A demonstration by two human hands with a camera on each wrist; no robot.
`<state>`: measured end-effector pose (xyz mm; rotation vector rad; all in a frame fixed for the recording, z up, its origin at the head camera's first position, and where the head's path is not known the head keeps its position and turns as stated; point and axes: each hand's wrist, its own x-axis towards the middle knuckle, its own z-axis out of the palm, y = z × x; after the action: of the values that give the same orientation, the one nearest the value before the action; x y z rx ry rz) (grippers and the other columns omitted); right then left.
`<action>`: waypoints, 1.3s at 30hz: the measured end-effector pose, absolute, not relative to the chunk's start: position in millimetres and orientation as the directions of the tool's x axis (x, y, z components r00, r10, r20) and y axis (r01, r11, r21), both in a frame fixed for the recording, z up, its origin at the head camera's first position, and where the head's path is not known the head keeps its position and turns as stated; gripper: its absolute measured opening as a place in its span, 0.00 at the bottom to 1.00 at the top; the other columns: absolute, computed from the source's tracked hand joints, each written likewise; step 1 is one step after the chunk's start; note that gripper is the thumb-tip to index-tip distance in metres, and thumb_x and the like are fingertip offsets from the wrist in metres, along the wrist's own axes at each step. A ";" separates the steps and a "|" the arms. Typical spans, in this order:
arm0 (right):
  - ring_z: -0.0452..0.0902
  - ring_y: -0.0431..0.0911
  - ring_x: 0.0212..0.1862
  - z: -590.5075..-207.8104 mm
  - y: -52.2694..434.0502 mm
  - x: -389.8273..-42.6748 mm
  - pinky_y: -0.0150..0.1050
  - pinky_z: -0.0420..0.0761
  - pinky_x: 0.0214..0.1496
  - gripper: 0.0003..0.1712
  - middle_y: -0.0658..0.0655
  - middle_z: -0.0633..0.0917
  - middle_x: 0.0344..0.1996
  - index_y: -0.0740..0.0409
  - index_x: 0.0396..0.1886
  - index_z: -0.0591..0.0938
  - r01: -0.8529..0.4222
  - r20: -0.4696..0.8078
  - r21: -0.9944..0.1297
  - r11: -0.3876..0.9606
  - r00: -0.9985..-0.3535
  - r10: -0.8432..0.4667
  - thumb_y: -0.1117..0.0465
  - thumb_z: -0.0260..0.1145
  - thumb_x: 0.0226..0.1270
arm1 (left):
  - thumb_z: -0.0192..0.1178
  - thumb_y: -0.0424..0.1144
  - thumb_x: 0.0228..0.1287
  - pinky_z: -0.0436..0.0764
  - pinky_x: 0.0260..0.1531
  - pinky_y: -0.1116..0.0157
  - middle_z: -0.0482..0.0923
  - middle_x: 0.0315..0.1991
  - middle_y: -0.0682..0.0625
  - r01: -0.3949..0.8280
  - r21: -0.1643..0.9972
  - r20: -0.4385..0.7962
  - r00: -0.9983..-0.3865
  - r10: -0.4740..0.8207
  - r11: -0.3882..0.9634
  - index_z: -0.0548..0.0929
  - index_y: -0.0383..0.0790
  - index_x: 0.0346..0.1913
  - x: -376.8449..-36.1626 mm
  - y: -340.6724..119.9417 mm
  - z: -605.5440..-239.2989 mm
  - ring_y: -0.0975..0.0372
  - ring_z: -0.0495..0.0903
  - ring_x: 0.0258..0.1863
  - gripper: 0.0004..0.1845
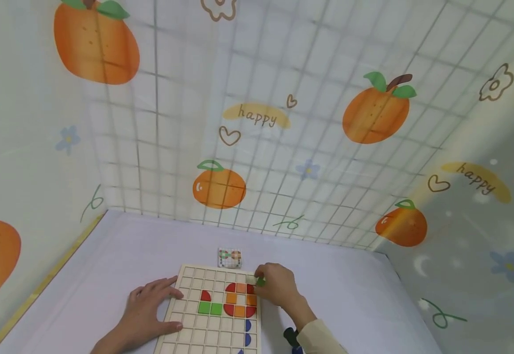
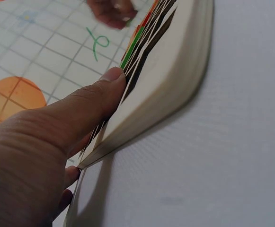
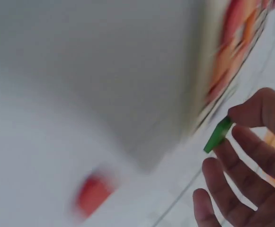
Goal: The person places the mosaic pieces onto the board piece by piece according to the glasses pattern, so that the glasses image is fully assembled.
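My right hand (image 1: 279,285) pinches a small green piece (image 3: 217,135) between thumb and index finger, over the far right corner of a gridded wooden board (image 1: 212,337). In the right wrist view its other fingers are spread loosely. My left hand (image 1: 148,307) rests at the board's left edge, fingers extended, thumb (image 2: 111,78) pressing on the rim. On the board, red and orange pieces (image 1: 240,311) form a ring just left of the right hand. A red quarter-round piece (image 1: 205,296) sits above one of two green squares (image 1: 216,309). Blue half-rounds (image 1: 248,339) lie along the right side.
A small pattern card (image 1: 230,258) lies beyond the board's far edge. Dark green and blue pieces (image 1: 290,337) are beside the right sleeve. A blurred red piece (image 3: 95,194) shows in the right wrist view. Printed fabric walls with a grid surround the white table (image 1: 327,285).
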<state>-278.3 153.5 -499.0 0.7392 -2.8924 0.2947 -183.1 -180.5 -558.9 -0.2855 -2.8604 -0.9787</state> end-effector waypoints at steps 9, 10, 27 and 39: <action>0.74 0.29 0.31 -494.3 50.7 -266.1 0.25 0.73 0.28 0.13 0.37 0.84 0.31 0.45 0.39 0.88 -0.708 0.177 -0.189 0.681 -0.707 -0.685 0.55 0.76 0.50 | 0.71 0.75 0.32 0.50 0.59 0.40 0.67 0.68 0.47 0.178 0.610 0.137 -0.983 0.119 0.772 0.73 0.50 0.65 -181.6 -181.5 -556.3 0.47 0.61 0.66 0.54; 0.74 0.28 0.32 -495.6 41.2 -264.6 0.25 0.73 0.28 0.13 0.36 0.83 0.32 0.44 0.39 0.88 -0.713 0.160 -0.180 0.677 -0.701 -0.695 0.54 0.76 0.51 | 0.71 0.75 0.32 0.50 0.59 0.40 0.68 0.68 0.47 0.180 0.612 0.137 -0.983 0.121 0.770 0.71 0.49 0.67 -181.2 -181.5 -555.9 0.47 0.61 0.66 0.56; 0.68 0.28 0.26 -500.3 19.5 -257.9 0.26 0.68 0.21 0.15 0.34 0.78 0.27 0.36 0.44 0.89 -0.729 0.031 -0.129 0.672 -0.681 -0.732 0.56 0.73 0.57 | 0.71 0.75 0.33 0.51 0.58 0.41 0.68 0.67 0.47 0.199 0.602 0.168 -0.978 0.122 0.774 0.70 0.47 0.69 -178.5 -184.6 -554.7 0.47 0.61 0.65 0.58; 0.66 0.34 0.35 -499.8 28.2 -254.9 0.29 0.71 0.36 0.14 0.36 0.79 0.36 0.32 0.43 0.89 -0.826 0.069 0.001 0.564 -0.562 -0.824 0.57 0.72 0.59 | 0.70 0.75 0.36 0.51 0.57 0.41 0.66 0.70 0.49 0.253 0.602 0.225 -0.964 0.143 0.757 0.73 0.51 0.66 -178.9 -182.7 -560.7 0.50 0.61 0.66 0.52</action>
<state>-254.9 28.2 -499.8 1.4385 -2.7229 0.0489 -178.9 -182.7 -560.7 -0.3167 -2.7876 -0.9907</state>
